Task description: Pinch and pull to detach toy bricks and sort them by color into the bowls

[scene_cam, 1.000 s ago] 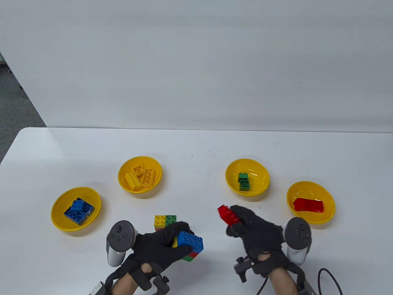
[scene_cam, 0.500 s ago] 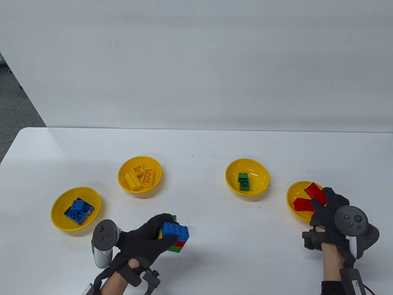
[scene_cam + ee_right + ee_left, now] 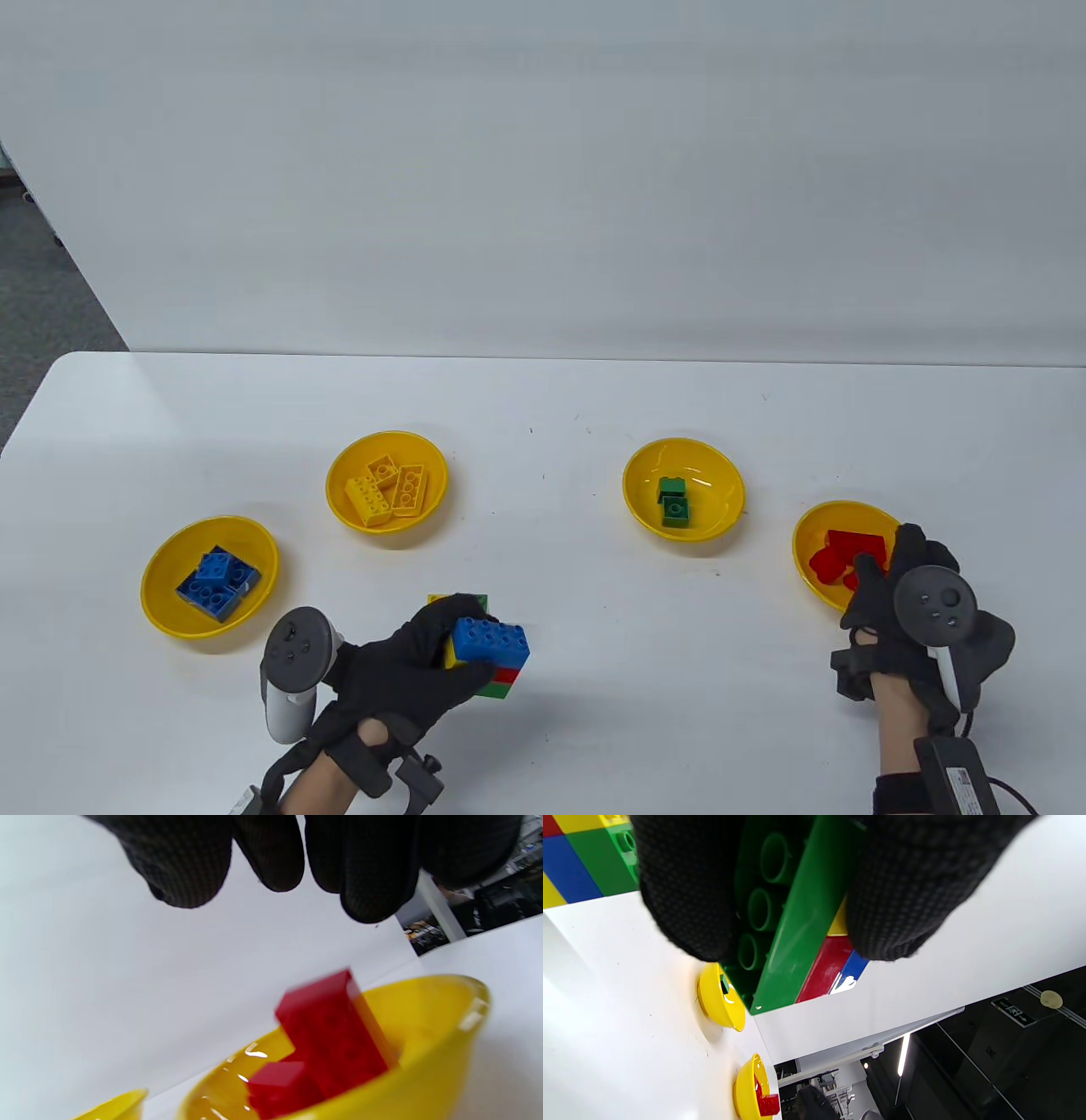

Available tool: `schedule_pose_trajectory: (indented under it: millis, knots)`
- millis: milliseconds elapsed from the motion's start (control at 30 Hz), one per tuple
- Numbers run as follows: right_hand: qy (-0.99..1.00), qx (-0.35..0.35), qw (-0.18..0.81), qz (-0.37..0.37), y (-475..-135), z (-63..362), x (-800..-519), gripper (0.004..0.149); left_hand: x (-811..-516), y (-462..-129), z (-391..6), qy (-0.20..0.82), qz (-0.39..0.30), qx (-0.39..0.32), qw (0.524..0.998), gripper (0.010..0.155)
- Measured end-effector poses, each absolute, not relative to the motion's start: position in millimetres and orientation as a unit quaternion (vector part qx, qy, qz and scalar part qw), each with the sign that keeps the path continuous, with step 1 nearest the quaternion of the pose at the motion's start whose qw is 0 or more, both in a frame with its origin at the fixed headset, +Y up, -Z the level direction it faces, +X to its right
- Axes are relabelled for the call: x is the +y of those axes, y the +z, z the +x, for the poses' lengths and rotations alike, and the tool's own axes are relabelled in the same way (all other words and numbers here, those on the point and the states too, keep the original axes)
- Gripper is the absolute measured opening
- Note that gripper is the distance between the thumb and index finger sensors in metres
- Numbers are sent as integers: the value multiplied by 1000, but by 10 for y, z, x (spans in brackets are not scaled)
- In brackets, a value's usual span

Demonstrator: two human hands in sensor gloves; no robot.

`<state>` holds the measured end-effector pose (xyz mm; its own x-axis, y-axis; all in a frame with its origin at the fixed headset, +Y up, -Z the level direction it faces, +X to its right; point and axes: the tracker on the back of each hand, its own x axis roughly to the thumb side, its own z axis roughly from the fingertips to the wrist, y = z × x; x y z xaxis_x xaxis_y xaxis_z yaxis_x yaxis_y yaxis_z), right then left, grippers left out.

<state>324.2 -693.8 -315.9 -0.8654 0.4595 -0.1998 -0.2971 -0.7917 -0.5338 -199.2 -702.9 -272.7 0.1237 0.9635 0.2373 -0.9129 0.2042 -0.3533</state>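
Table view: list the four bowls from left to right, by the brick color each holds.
Bowl of blue bricks → bowl of yellow bricks → bowl of green bricks → bowl of red bricks, by the right hand.

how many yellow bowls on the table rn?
4. The blue-brick bowl is far left, the yellow-brick bowl sits left of centre, the green-brick bowl right of centre, and the red-brick bowl far right, partly covered by the right hand.

Your left hand (image 3: 407,666) sits low at the table's near edge, fingers (image 3: 687,891) and thumb curled around a brick stack (image 3: 488,649). Your right hand (image 3: 899,594) hovers at the near rim of the far-right bowl (image 3: 806,543), fingers (image 3: 182,861) loosely spread, pointing down, holding nothing.
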Motion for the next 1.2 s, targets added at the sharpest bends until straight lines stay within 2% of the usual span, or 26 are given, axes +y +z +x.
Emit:
schedule_pose_trajectory:
  millis: [133, 233, 400, 500, 567, 667, 800, 867, 933, 967, 1067, 1200]
  knots:
    - [928, -279, 234, -77, -3099, 2935, -6729, 63, -7019, -2695, -1906, 621, -64, -223, 749, 70]
    - [897, -269, 348, 31, -3008, 2576, -6599, 62, -6992, -2653, -1867, 606, -42, -224, 762, 69]
    - [830, -142, 495, 215, -2821, 1926, -6550, 66, -7001, -2599, -1806, 624, -27, -216, 750, 68]
    - [803, -15, 524, 284, -2698, 1484, -6661, 79, -7023, -2566, -1754, 638, -32, -219, 737, 68]
    - [792, 33, 528, 306, -2636, 1253, -6755, 86, -7040, -2549, -1717, 649, -31, -218, 728, 67]
    - [773, 62, 551, 309, -2593, 979, -6906, 86, -7096, -2533, -1652, 663, -40, -214, 716, 66]
    - [700, 104, 661, 248, -2587, 836, -7086, 70, -7183, -2549, -1594, 678, -61, -206, 703, 66]
    - [676, 82, 705, 200, -2578, 854, -7110, 64, -7200, -2568, -1586, 682, -74, -203, 699, 67]
    - [705, 54, 677, 204, -2574, 885, -7069, 64, -7172, -2583, -1579, 676, -79, -213, 701, 69]
    - [733, 14, 644, 218, -2576, 911, -7015, 64, -7126, -2575, -1584, 659, -74, -222, 714, 71]
    - [791, -58, 557, 246, -2507, 931, -6844, 64, -6906, -2530, -1654, 563, 3, -266, 782, 79]
    - [819, -88, 498, 271, -2420, 849, -6766, 64, -6680, -2416, -1613, 453, 69, -322, 828, 85]
